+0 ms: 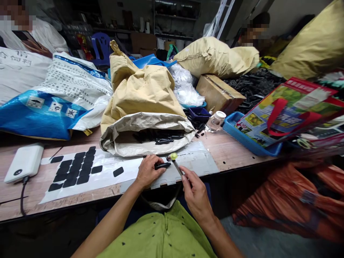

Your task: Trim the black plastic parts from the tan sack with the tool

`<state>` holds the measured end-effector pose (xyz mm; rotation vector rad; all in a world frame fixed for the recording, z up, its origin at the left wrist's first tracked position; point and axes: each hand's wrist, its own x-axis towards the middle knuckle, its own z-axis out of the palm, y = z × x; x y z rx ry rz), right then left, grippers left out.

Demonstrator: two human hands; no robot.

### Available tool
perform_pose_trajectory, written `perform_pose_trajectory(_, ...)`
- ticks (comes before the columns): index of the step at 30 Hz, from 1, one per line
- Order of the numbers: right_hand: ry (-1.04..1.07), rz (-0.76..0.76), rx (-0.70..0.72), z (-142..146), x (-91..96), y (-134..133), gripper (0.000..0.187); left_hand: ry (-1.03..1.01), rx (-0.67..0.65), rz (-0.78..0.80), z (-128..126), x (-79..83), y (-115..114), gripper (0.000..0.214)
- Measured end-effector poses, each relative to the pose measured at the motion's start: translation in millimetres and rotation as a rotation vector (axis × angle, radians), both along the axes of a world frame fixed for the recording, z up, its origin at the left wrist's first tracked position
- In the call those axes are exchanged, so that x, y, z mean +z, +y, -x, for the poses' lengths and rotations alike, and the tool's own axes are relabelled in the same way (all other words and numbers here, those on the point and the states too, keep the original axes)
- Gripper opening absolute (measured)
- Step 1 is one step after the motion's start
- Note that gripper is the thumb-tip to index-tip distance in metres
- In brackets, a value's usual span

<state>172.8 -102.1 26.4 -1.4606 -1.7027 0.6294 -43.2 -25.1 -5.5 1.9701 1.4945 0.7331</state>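
My left hand (149,171) rests at the table's front edge, its fingers closed on a small black tapered plastic piece (162,165). In my right hand (194,190) is a thin brush-like stick (177,167), its yellow-green tip (172,156) just above the black piece. I cannot tell whether the two touch. Both hands are over a pale board (199,157). Right behind them, an open tan sack (142,96) lies on its side, with several more black pieces (163,139) in its mouth. To the left, black rounded-square stickers (72,172) sit on a white backing sheet (107,165).
A white power bank (24,163) with a cable lies at the left. On the right are a clear jar (215,121), a blue basket (252,138) and a colourful bag (287,111). A cardboard box (219,92) and stuffed sacks stand behind. Other people are in the background.
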Motion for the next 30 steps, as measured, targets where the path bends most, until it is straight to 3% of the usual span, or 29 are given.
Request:
perform_pose_trajectory(4, -0.054, -0.005, 0.061, 13, -0.6, -8, 0.039, 0.016, 0.029, -0.002, -2, 2.7, -1, 0.015)
perform_pose_trajectory(12, -0.236, -0.037, 0.044, 19, 0.5, -12, 0.042, 0.014, 0.068, -0.005, -5, 5.4, -2, 0.014)
perform_pose_trajectory(23, -0.192, -0.025, -0.017, 5, 2.2, -11, 0.039, -0.031, 0.059, -0.006, -5, 0.5, -1, 0.017)
perform_pose_trajectory(27, -0.201, -0.072, -0.142, -15, 6.4, 2, 0.039, -0.023, 0.060, -0.012, -5, 0.5, -1, 0.017)
perform_pose_trajectory(30, -0.365, -0.055, -0.326, -45, 1.8, 23, 0.038, -0.022, 0.058, -0.013, -5, 0.5, -1, 0.017)
